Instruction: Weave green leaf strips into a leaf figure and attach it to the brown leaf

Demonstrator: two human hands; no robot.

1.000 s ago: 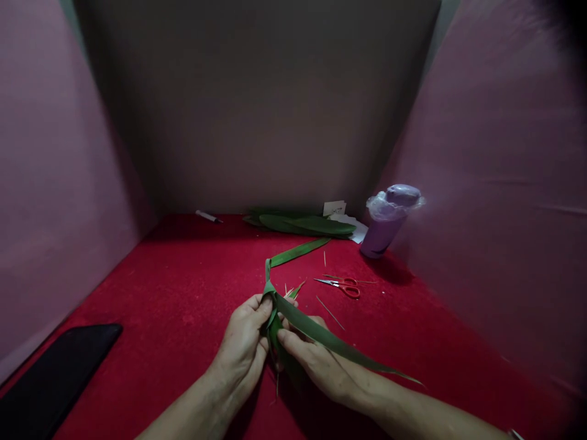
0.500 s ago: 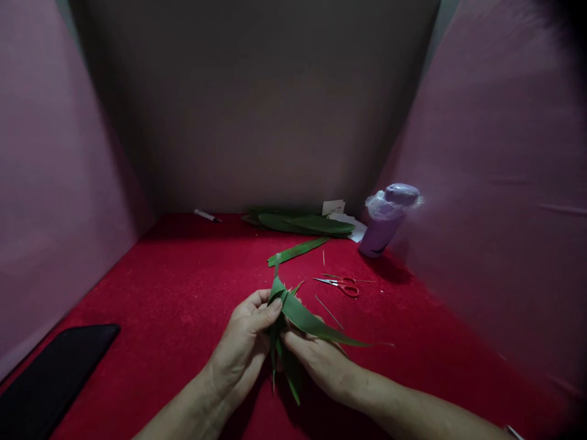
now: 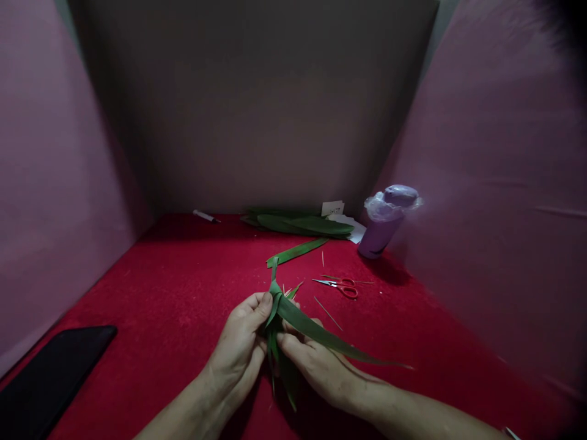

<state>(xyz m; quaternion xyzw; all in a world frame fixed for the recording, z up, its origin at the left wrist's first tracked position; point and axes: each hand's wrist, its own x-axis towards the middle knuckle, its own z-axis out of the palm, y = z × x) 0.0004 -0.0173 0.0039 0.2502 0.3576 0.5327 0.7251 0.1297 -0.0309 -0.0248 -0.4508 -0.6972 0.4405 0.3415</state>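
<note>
Both hands hold one bundle of folded green leaf strips (image 3: 312, 329) above the red cloth. My left hand (image 3: 245, 336) grips its upper left side, thumb pressed on the fold. My right hand (image 3: 316, 366) closes round the lower right part, its thumb against the strips and its other fingers mostly hidden behind them. A long strip runs from the fold out to the right over my right hand. A narrow piece stands up at the top, and loose ends hang down between the palms.
Red-handled scissors (image 3: 343, 287) lie right of the hands. Beyond are a cut leaf strip (image 3: 300, 249), a pile of long leaves (image 3: 298, 223), white cards (image 3: 332, 208), a syringe (image 3: 205, 216) and a purple container (image 3: 381, 235) with plastic wrap. A black flat object (image 3: 59, 373) lies at left.
The long strip has swung lower, and its tip now reaches farther right. My left thumb has shifted slightly left and up on the fold. Both hands keep their hold.
</note>
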